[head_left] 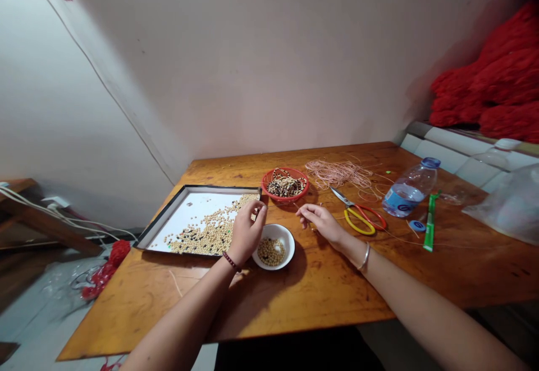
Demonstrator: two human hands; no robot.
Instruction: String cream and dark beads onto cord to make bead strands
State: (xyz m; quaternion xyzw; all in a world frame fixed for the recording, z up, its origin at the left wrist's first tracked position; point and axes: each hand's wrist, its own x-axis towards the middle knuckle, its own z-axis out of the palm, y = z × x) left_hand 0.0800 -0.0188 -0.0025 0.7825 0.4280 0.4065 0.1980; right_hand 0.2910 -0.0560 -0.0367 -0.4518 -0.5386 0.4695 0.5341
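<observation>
My left hand (246,232) is curled between the tray and the bowl, with a few pale beads (254,213) showing at its pinched thumb and finger. To the right, my right hand (319,221) is closed on a thin cord (297,206), whose full run is hard to trace. Below and between the hands, a white bowl (288,243) holds small tan and dark beads (270,252). Many more loose beads (202,239) lie in the black-edged white tray (168,205) on the left. A red basket (264,184) behind the hands contains strung beads (286,183).
Scissors (357,219) with yellow and red handles lie right of my right hand. Behind them is tangled pink cord (339,173). A water bottle (410,188), blue cap (417,225), green packet (429,225) and plastic bag (511,205) are farther right on the wooden table (337,298).
</observation>
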